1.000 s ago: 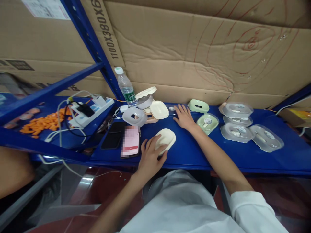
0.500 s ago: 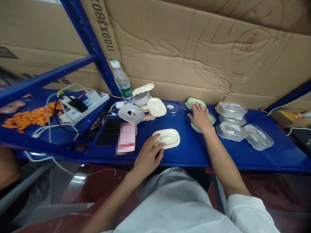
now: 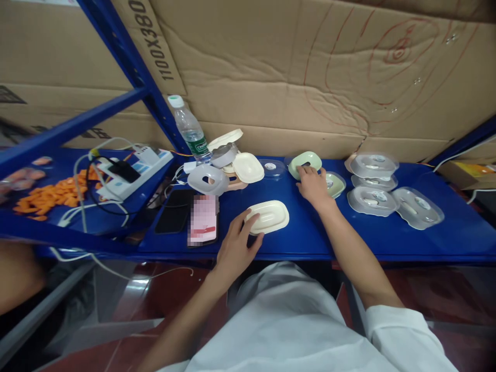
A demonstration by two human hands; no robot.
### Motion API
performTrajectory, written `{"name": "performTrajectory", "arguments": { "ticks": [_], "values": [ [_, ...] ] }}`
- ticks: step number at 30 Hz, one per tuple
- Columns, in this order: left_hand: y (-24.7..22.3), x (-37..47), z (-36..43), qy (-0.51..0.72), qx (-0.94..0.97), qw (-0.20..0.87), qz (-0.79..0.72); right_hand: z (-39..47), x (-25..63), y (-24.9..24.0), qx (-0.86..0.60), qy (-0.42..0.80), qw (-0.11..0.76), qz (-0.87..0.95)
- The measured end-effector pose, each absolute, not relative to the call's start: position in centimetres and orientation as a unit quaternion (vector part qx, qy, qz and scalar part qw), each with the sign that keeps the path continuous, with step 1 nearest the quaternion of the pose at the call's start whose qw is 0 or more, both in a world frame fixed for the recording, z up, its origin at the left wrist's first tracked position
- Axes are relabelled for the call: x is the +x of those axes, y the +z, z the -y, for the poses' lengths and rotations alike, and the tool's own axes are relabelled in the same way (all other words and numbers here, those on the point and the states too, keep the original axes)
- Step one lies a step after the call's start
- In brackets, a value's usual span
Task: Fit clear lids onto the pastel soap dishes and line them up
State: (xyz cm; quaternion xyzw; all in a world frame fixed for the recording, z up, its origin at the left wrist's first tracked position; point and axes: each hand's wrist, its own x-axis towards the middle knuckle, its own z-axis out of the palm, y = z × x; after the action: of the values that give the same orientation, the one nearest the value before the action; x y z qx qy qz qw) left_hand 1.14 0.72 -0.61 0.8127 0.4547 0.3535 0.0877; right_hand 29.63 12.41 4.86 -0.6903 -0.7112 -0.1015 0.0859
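Observation:
My left hand (image 3: 238,245) is at the left end of a cream oval plastic piece (image 3: 273,216) with a raised middle, its fingers and thumb closed about the near-left edge. Farther back, my right hand (image 3: 313,185) has its fingertips curled over the near edge of a pale green oval plastic piece (image 3: 308,157) with a dark slot. A second pale green oval piece (image 3: 338,185) lies just right of that hand, partly covered by it. The undersides of both held pieces are hidden.
Stacked clear plastic packs (image 3: 372,200) stand at the right. Cream and grey oval parts (image 3: 250,168) are piled beside a water bottle (image 3: 189,132). Phones (image 3: 203,219) lie left; beyond are a power strip (image 3: 135,173) and orange pieces (image 3: 54,196). Cardboard (image 3: 248,67) backs the blue shelf.
My right hand has drawn back a little and left; its fingers now curl over the green piece's near edge, with more of that piece showing. My left hand stays at the cream piece.

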Motion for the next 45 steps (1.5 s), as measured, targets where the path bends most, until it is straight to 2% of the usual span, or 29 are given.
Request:
{"name": "performTrajectory", "arguments": {
  "ticks": [4, 9, 12, 17, 23, 28, 31, 35, 39, 45],
  "values": [
    [-0.5, 1.1, -0.7, 0.353, 0.814, 0.089, -0.453, -12.3, 29.2, 5.5, -0.677, -0.089, 0.086, 0.726],
    [-0.7, 1.3, -0.8, 0.380, 0.778, 0.121, -0.485, -10.2, 28.2, 7.6, -0.617, -0.057, 0.135, 0.773],
    [-1.0, 1.4, -0.9, 0.409, 0.762, 0.129, -0.485, -8.0, 26.6, 8.3, -0.525, 0.004, 0.169, 0.834],
    [-0.8, 1.2, -1.1, 0.413, 0.771, 0.100, -0.475, -5.6, 23.1, 7.2, -0.330, 0.147, 0.166, 0.918],
    [-0.7, 0.9, -1.1, 0.371, 0.792, 0.068, -0.480, -5.8, 23.2, 7.1, -0.286, 0.200, 0.163, 0.923],
    [-0.8, 1.0, -1.1, 0.370, 0.789, 0.067, -0.487, -6.5, 25.5, 7.8, -0.373, 0.172, 0.164, 0.897],
    [-0.8, 1.1, -1.1, 0.367, 0.786, 0.077, -0.491, -6.6, 26.6, 7.5, -0.363, 0.196, 0.133, 0.901],
    [-0.9, 1.1, -1.1, 0.375, 0.786, 0.084, -0.483, -5.7, 27.0, 6.1, -0.349, 0.197, 0.131, 0.907],
    [-1.1, 1.0, -1.2, 0.375, 0.795, 0.085, -0.469, -3.6, 25.7, 3.7, -0.403, 0.100, 0.176, 0.892],
    [-1.2, 1.1, -1.3, 0.368, 0.803, 0.066, -0.464, -1.3, 26.6, 3.5, -0.426, -0.029, 0.167, 0.889]
  ]
}}
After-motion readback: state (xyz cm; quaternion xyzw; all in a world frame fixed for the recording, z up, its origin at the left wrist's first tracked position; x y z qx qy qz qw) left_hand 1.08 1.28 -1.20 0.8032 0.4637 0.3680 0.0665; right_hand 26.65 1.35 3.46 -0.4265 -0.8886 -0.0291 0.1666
